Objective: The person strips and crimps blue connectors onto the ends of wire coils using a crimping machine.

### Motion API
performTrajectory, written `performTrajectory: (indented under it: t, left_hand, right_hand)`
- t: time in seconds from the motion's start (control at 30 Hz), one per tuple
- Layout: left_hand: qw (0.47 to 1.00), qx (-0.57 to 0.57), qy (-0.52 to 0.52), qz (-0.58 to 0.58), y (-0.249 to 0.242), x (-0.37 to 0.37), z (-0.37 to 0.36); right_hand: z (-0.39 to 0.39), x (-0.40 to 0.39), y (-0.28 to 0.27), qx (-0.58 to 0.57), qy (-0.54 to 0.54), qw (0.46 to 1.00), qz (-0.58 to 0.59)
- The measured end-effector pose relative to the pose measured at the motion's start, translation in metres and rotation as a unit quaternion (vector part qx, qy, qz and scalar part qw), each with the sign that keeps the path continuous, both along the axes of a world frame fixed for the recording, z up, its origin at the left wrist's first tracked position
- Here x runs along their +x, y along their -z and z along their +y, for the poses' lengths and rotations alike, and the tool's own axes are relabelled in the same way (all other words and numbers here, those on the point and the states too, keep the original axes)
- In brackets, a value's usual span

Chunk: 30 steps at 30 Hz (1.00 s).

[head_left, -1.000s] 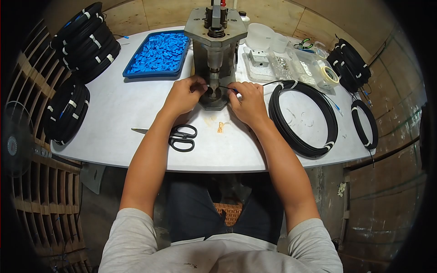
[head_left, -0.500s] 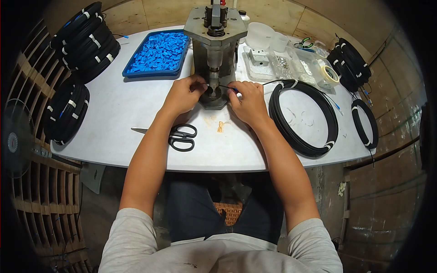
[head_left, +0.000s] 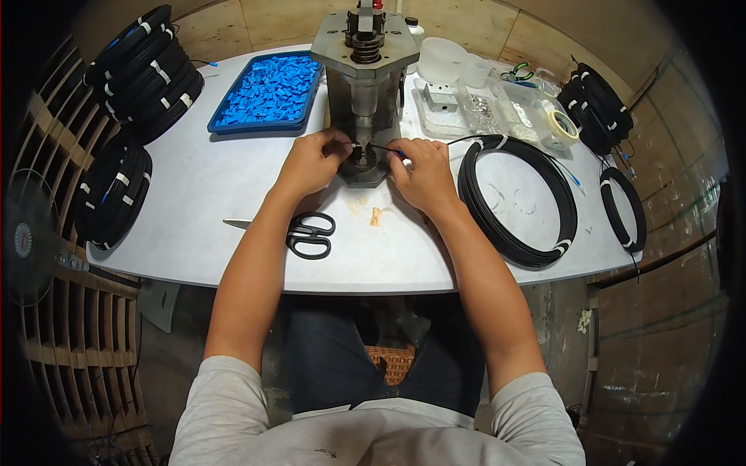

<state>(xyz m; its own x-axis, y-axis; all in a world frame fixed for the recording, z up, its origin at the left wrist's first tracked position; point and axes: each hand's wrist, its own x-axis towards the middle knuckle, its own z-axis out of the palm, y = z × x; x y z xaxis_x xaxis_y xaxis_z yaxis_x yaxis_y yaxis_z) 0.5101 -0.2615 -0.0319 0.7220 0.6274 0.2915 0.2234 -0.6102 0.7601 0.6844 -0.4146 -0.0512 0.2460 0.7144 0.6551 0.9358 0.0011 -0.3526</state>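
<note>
At table's near edge, black scissors point(head_left: 311, 235) lying flat, untouched, just left of the forearms. Beyond, both hands meeting at base of small bench press point(head_left: 364, 93): left hand point(head_left: 309, 165) w/ fingertips pinched together on a tiny pale piece at the die, right hand point(head_left: 423, 175) w/ thumb and forefinger clamped on thin black cable end point(head_left: 381, 147), held level and touching the die from the right. Cable running back right to large black coil point(head_left: 517, 203) lying flat on white table point(head_left: 210, 194), just beside right wrist. Step in hand, by the look of it: seating cable tip and fitting under the ram, approx. aligned, not yet pressed. Next move likely calls for steady hold, tip square in the die, fingers kept clear of ram before any press stroke. Farther back: blue tray point(head_left: 268, 92) of small blue parts left of press; clear bins point(head_left: 486, 109) of metal bits and tape roll point(head_left: 561, 128) to the right; stacked black coils point(head_left: 148, 66) at far left, more coils point(head_left: 594, 101) at far right.
</note>
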Motion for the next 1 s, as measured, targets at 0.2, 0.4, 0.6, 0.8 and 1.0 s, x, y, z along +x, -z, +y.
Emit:
performTrajectory:
  t: [0.2,0.4,0.6,0.8,1.0]
  left_hand:
    - [1.000,-0.003,0.001,-0.006,-0.0010,-0.0003,-0.0004]
    - [1.000,-0.012,-0.001,-0.014,0.0023,0.0005,0.0006]
    - [1.000,-0.012,0.002,0.004,0.0003,-0.0001,0.0006]
    - [1.000,-0.012,-0.001,0.010,-0.0019,-0.0004,-0.0001]
    - [1.000,-0.005,-0.002,0.012,0.0007,0.0009,0.0007]
  right_hand:
    - [-0.0001,-0.0006,-0.0010,0.003,0.001,1.000,-0.003]
    - [0.0004,-0.0016,-0.0008,0.012,0.004,1.000,-0.009]
    - [0.0012,-0.0020,-0.0015,0.003,0.017,1.000,-0.019]
    - [0.0008,-0.0026,-0.0033,-0.009,0.020,1.000,-0.015]
    - [0.0027,-0.0004,0.0005,0.002,0.018,1.000,-0.018]
